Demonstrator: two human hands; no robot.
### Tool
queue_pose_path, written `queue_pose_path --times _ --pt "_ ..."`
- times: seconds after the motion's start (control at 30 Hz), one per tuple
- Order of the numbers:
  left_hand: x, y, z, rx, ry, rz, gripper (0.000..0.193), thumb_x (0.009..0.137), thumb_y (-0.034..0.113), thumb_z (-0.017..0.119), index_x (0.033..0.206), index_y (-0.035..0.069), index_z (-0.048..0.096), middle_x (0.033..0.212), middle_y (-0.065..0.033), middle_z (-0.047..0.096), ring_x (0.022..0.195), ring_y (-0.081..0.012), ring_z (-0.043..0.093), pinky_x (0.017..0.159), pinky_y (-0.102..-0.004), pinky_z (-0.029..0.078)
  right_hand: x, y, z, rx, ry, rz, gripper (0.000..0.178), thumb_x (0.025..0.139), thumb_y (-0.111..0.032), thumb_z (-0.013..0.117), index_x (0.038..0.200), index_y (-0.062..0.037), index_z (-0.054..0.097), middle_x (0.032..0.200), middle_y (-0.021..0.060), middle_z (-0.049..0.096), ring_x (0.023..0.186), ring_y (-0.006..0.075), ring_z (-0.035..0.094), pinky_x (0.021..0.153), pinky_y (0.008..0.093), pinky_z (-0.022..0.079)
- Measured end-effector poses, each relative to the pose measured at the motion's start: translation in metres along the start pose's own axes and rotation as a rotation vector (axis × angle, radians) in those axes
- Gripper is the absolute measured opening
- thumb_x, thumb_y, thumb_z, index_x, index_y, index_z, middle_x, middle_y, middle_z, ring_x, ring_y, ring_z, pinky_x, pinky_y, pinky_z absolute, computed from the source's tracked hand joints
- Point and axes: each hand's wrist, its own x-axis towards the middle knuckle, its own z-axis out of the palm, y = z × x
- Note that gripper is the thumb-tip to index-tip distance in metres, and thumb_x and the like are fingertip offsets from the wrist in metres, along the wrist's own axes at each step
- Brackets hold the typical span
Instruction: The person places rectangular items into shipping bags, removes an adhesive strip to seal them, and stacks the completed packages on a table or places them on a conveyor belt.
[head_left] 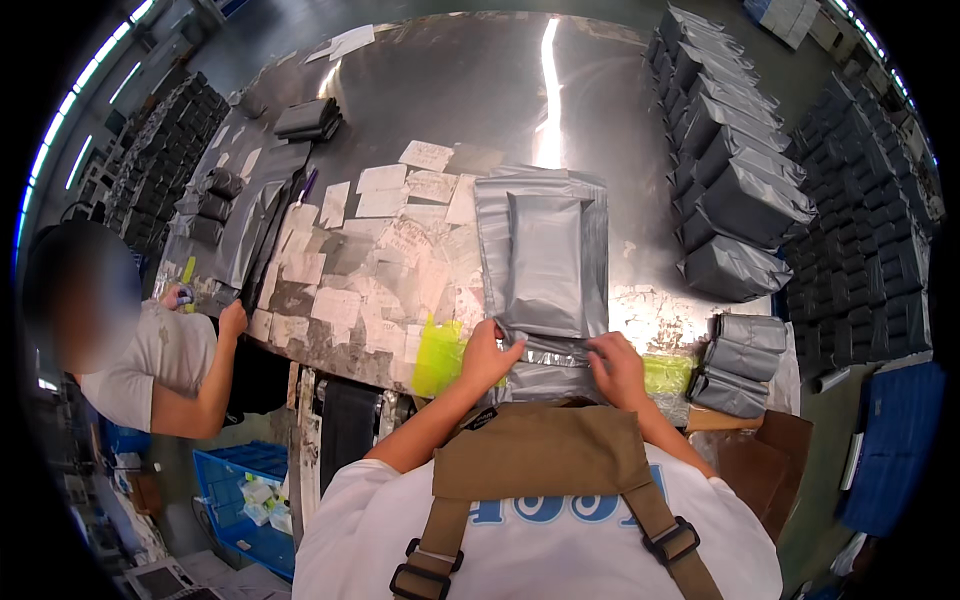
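A filled grey plastic mailing bag (545, 262) lies on the metal-topped table in front of me, with a box-shaped bulge in its middle. Its near end is creased and folded, and a shiny strip runs across it. At the left of this near end, my left hand (487, 355) pinches the plastic between thumb and fingers. My right hand (617, 372) has its fingers curled at the opposite corner, closed on the bag's edge. Bright yellow-green sheets (437, 357) lie beside my left hand. More yellow-green material (666, 374) is next to my right wrist.
Filled grey parcels (735, 185) line the table's right side. Rolled grey bags (742, 350) lie near my right arm. Paper slips (385, 240) cover the table's left half. A co-worker (175, 350) handles dark bags at the left, above a blue crate (240, 500).
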Motion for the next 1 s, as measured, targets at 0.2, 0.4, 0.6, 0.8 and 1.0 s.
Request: queue_pose_path --times 0.2,0.4,0.6,0.8,1.0 --pt "0.001 -0.004 0.02 -0.136 -0.054 -0.199 0.023 0.074 0.015 0.07 0.078 0.001 0.052 0.069 -0.0128 0.062 0.062 -0.0349 0.06 0.058 -0.0418 0.048 0.019 -0.014 0.06 -0.113 -0.421 -0.18 0.036 0.084 -0.016 0.066 0.117 -0.0029 0.06 0.101 0.0152 0.063 0.089 0.0354 0.063 0.077 0.0428 0.052" --pt "-0.016 -0.013 -0.008 -0.456 -0.358 -0.301 0.027 0.075 0.01 0.069 0.097 -0.001 0.059 0.079 -0.0048 0.064 0.071 -0.0115 0.06 0.064 -0.0288 0.048 0.003 -0.005 0.044 -0.087 -0.524 -0.162 0.038 0.083 -0.026 0.069 0.115 -0.0066 0.063 0.103 0.0138 0.065 0.088 0.0337 0.065 0.073 0.0429 0.052" --pt "0.014 -0.01 0.005 0.073 -0.253 -0.252 0.039 0.071 0.032 0.078 0.083 -0.002 0.063 0.073 -0.0135 0.065 0.069 -0.0263 0.064 0.064 -0.0377 0.051 0.009 -0.024 0.045 -0.053 -0.507 -0.142 0.016 0.082 -0.024 0.07 0.093 -0.0117 0.072 0.09 0.0032 0.066 0.076 0.0311 0.066 0.065 0.0411 0.052" --pt "0.004 -0.026 -0.006 -0.696 -0.401 -0.68 0.013 0.089 0.013 0.065 0.081 0.004 0.06 0.08 -0.0084 0.065 0.072 -0.0176 0.065 0.06 -0.0341 0.054 0.017 -0.051 0.082 0.006 -0.148 -0.129 0.014 0.078 -0.016 0.074 0.09 -0.0113 0.071 0.086 0.0033 0.062 0.076 0.0255 0.064 0.064 0.0365 0.051" --pt "0.004 -0.012 -0.024 -1.139 -0.484 -0.849 0.015 0.097 0.017 0.052 0.093 0.004 0.059 0.086 -0.0079 0.065 0.076 -0.0205 0.065 0.078 -0.04 0.056 0.022 -0.064 0.099 0.012 -0.013 -0.147 0.021 0.071 -0.012 0.077 0.09 -0.0099 0.071 0.086 0.0028 0.059 0.077 0.0234 0.061 0.063 0.0351 0.049"
